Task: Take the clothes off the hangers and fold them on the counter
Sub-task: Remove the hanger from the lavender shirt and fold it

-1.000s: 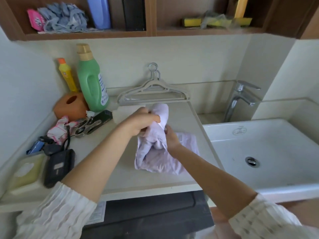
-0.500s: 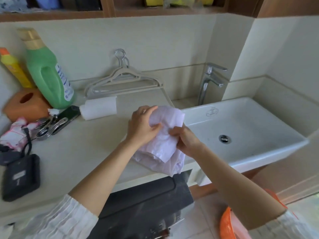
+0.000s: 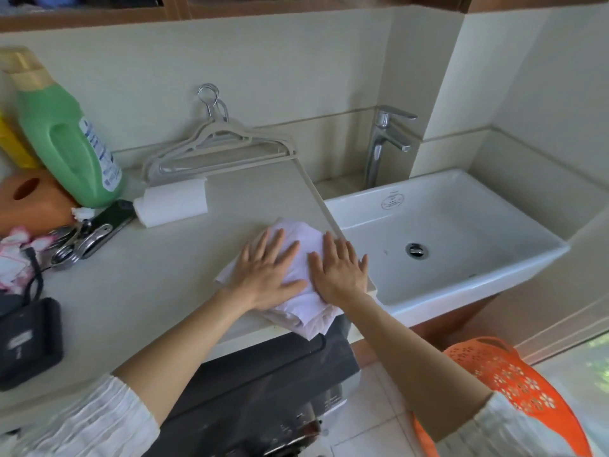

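table [image 3: 158,278]: pale beige top, wall-backed, sink at its right end; folded garment carried at the front right corner.
sink [image 3: 514,206]: white rectangular basin, set just right of the table edge; chrome tap [image 3: 382,143] stood behind it.
laundry basket [image 3: 507,384]: orange, perforated, seen on the floor at lower right, partly cut off by the right sleeve.
detergent bottle [image 3: 66,140]: green with tan cap, stood at the back left of the table.
garment [image 3: 296,311]: pale lilac-white cloth, folded into a compact multi-layer pad; near edge is seen overhanging the table front, far edge close to the sink rim. Layers visible at the overhanging corner.
garment handling: judged light, soft, limp, not fragile; no stiffness, so folds are likely to spring open if left unpressed. Best taken under the stacked edges with both hands, or pinched through all layers at the overhanging corner; flat pressure suits smoothing.
hangers [image 3: 217,146]: beige, bare, leaned against the wall at the back of the table, well apart from the garment; metal hooks up.
left hand [image 3: 267,278]: laid flat, fingers spread and straight, pressed on the left half of the garment; nothing gripped.
right hand [image 3: 339,275]: laid flat, fingers straight, pressed on the right half of the garment, just beside the left hand; nothing gripped.
paper roll [image 3: 171,206]: white, lain on its side in front of the hangers.
step judged: fold of this piece looks finished, being flattened.
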